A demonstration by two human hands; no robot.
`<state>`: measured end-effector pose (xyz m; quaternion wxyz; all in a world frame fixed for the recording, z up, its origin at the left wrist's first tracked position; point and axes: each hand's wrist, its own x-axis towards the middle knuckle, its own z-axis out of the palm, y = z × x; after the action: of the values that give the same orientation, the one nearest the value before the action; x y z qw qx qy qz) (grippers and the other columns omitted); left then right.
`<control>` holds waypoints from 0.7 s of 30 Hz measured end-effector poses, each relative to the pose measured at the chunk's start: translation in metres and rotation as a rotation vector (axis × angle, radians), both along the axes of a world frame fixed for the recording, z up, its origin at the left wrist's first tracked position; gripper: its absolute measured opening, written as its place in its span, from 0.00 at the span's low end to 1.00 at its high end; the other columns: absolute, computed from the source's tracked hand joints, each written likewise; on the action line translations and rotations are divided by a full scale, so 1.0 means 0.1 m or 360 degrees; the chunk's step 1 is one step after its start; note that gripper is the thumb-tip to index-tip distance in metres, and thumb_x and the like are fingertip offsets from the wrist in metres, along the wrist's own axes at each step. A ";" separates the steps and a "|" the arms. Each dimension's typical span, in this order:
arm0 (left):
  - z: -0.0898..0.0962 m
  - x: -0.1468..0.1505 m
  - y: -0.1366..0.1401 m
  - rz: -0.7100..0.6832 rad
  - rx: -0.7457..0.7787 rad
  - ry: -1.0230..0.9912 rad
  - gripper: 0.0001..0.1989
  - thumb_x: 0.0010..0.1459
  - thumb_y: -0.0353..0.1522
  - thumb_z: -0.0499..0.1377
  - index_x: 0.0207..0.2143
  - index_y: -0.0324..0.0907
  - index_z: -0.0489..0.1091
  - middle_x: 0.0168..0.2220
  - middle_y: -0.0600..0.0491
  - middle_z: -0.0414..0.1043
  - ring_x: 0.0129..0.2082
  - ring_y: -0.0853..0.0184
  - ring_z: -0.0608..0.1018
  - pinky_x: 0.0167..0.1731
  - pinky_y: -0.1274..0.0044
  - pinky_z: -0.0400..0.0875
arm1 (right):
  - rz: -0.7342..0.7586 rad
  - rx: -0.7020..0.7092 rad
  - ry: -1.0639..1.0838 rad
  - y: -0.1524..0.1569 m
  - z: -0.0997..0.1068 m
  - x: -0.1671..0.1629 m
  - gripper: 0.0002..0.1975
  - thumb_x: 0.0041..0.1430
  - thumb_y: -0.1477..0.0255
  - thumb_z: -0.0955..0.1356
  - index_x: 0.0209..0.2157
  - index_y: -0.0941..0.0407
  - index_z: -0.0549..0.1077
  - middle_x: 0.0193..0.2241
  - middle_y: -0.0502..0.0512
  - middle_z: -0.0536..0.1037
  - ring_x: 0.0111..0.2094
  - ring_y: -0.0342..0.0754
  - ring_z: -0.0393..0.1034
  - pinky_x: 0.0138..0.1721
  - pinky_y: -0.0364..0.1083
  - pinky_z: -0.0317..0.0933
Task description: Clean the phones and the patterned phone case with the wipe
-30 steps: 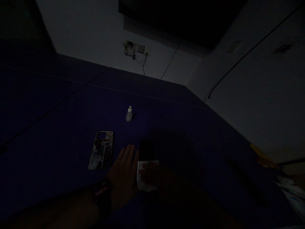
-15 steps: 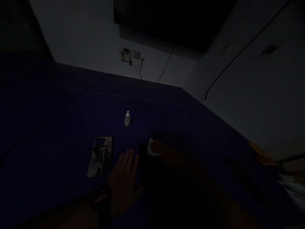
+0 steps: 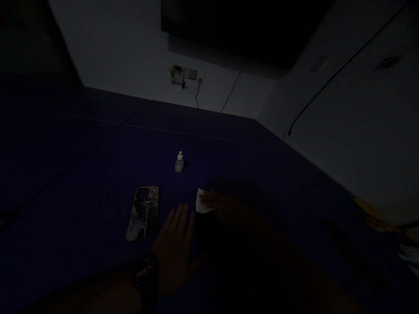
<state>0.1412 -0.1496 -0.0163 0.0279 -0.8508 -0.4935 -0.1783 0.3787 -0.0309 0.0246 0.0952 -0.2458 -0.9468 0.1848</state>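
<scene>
The room is very dim. My left hand (image 3: pixel 175 250) lies flat on the blue tabletop (image 3: pixel 98 209), fingers stretched forward and holding nothing, with a dark watch (image 3: pixel 144 270) on its wrist. My right hand (image 3: pixel 221 205) presses a folded white cloth or tissue (image 3: pixel 202 206) under its fingers. They are at the far left corner of a very dark flat object (image 3: pixel 216 257), whose kind I cannot make out. Left of my left hand lies a phone case (image 3: pixel 144 213) with a picture on it and a camera cutout. A small white-capped dropper bottle (image 3: pixel 179 163) stands upright beyond my hands.
A dark long object (image 3: pixel 350 248) lies on the right. Beyond it, yellowish (image 3: pixel 369 211) and white items sit against the wall. Sockets (image 3: pixel 188 74) with cables and a small plant are on the back wall, below a large black screen (image 3: pixel 242 30).
My right hand has slid left with the white cloth, toward the dark object's left edge. My left hand stays flat in place. The whole view has shifted slightly.
</scene>
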 end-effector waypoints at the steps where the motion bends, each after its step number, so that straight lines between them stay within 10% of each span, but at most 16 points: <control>1: 0.00 0.00 0.00 0.0004 -0.0008 -0.0016 0.45 0.63 0.57 0.50 0.68 0.32 0.53 0.69 0.32 0.53 0.69 0.43 0.57 0.64 0.55 0.53 | -0.0029 0.0000 0.0024 -0.01 -0.01 0.09 0.31 0.63 0.79 0.59 0.67 0.57 0.61 0.67 0.58 0.60 0.70 0.52 0.48 0.69 0.60 0.47; 9: -0.02 0.01 0.00 0.0017 0.0024 -0.0066 0.47 0.63 0.58 0.48 0.69 0.32 0.50 0.69 0.33 0.53 0.69 0.44 0.56 0.65 0.55 0.51 | -0.0196 -0.0037 0.0023 -0.06 -0.06 0.54 0.33 0.63 0.80 0.59 0.69 0.47 0.56 0.69 0.50 0.56 0.70 0.51 0.46 0.70 0.62 0.44; 21: -0.03 0.00 0.01 0.0005 0.0084 -0.0016 0.46 0.64 0.58 0.48 0.69 0.31 0.52 0.68 0.32 0.54 0.69 0.43 0.57 0.65 0.55 0.52 | -0.0051 0.0010 -0.0073 -0.02 0.02 0.01 0.31 0.64 0.79 0.58 0.68 0.57 0.58 0.69 0.57 0.58 0.71 0.52 0.43 0.70 0.61 0.44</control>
<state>0.1413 -0.1488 -0.0195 0.0482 -0.8481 -0.4901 -0.1954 0.3797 -0.0327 0.0261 0.0771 -0.2649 -0.9452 0.1744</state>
